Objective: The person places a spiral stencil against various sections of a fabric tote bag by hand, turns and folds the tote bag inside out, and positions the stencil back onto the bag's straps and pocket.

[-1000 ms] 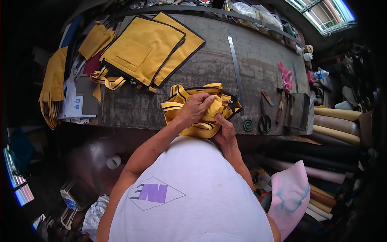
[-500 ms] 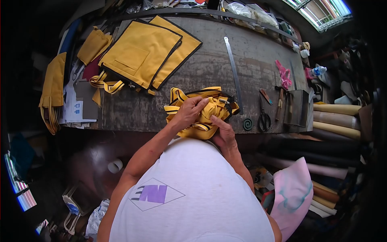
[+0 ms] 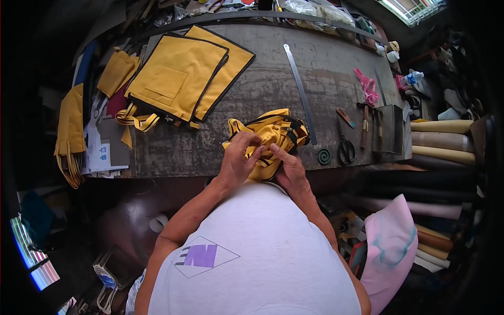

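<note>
A crumpled yellow fabric bag (image 3: 272, 126) with black edging and striped straps is bunched up at the front edge of the table. My left hand (image 3: 239, 157) grips its cloth from the left, thumb and fingers pinched together. On the right side my right hand (image 3: 292, 169) holds the same bag, its thumb and fingertips close to those of the left hand. Folds of cloth hide part of the fingers. Two flat yellow bags (image 3: 176, 79) with black borders lie overlapped at the back left, striped straps beside them.
A steel ruler (image 3: 299, 86) lies behind the bag to the right. Near it are black scissors (image 3: 346, 149), a green coil (image 3: 324, 156), a hammer (image 3: 365, 126), a metal box (image 3: 388, 128) and pink cord (image 3: 369, 89). More folded yellow pieces (image 3: 71, 126) hang at the left edge.
My left hand has shifted down across the bag and its thumb now meets the right thumb area. The cloth between my hands is bunched differently. The view has tilted slightly.
</note>
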Available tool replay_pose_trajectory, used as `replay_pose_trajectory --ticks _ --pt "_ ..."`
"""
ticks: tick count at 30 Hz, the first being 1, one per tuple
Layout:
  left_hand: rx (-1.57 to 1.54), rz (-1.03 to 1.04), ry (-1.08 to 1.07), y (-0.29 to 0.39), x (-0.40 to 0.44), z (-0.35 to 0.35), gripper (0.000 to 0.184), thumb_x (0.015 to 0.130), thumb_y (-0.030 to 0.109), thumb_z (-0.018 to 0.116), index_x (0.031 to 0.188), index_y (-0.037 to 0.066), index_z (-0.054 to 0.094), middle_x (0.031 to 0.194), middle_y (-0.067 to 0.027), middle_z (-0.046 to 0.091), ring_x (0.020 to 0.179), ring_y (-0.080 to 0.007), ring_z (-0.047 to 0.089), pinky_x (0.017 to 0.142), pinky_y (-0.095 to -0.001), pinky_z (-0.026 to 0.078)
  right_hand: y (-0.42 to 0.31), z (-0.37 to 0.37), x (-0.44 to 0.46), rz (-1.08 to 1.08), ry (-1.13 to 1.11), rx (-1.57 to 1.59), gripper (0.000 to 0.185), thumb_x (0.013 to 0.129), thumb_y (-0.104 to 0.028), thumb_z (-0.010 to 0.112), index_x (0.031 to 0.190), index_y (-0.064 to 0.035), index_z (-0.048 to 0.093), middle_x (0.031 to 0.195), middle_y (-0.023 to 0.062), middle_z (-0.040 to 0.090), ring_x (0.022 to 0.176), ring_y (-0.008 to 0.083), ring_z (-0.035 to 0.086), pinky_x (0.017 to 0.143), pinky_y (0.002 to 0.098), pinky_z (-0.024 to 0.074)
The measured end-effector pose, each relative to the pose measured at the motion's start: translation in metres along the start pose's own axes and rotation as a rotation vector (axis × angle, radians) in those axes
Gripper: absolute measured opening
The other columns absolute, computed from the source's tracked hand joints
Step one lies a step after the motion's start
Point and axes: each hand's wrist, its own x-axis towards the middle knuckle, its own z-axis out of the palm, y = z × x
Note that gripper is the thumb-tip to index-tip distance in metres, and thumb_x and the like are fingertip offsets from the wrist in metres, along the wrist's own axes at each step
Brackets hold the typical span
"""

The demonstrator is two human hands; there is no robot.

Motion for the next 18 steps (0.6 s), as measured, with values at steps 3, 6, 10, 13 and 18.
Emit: replay_pose_trajectory --ticks 3,6,10,13,18 --pt "-0.006 0.001 -0.004 0.003 -0.001 0.002 0.025 0.084 -0.002 0.074 0.105 -0.001 0.06 0.099 -0.0133 0.061 0.088 -0.026 0.068 0.076 -0.0361 0.057 0.0 0.0 0.004 -0.012 -0.007 -0.025 0.036 0.093 -0.008 0.07 0.127 -0.0024 0.059 0.118 0.0079 0.067 0.109 0.0184 0.066 0.095 0.0358 0.0552" --pt "0.045 -0.011 0.023 0.002 -0.001 0.003 0.027 0.084 -0.003 0.073 0.108 -0.001 0.062 0.101 -0.0132 0.062 0.089 -0.0263 0.067 0.077 -0.0357 0.057 0.002 0.001 0.008 -0.02 -0.004 -0.011 0.035 0.093 -0.009 0.071 0.125 -0.0021 0.06 0.116 0.0075 0.068 0.107 0.0182 0.067 0.095 0.0349 0.0552" --pt "0.096 0.04 0.07 -0.003 -0.003 0.007 0.031 0.085 -0.003 0.073 0.114 0.0 0.066 0.102 -0.0136 0.063 0.09 -0.0273 0.067 0.076 -0.0352 0.056 0.007 0.0 0.012 -0.01 0.031 0.059 0.034 0.093 -0.01 0.072 0.124 -0.0022 0.061 0.116 0.0071 0.068 0.106 0.0179 0.067 0.095 0.034 0.055" --pt "0.089 0.023 0.077 -0.003 -0.002 0.007 0.031 0.085 -0.002 0.073 0.116 0.001 0.068 0.102 -0.0137 0.064 0.089 -0.0281 0.066 0.075 -0.0351 0.056 0.008 -0.003 0.015 0.003 0.032 0.079 0.032 0.094 -0.009 0.07 0.124 -0.0024 0.061 0.116 0.0073 0.069 0.107 0.018 0.067 0.095 0.0337 0.0546" --pt "0.145 0.031 0.09 -0.011 -0.005 0.011 0.028 0.085 -0.001 0.074 0.113 0.002 0.071 0.096 -0.0127 0.065 0.087 -0.0273 0.066 0.073 -0.0355 0.055 0.018 -0.01 0.019 -0.009 0.054 0.089 0.03 0.096 -0.012 0.068 0.124 -0.0031 0.062 0.116 0.0073 0.069 0.107 0.0184 0.067 0.096 0.0345 0.0541"
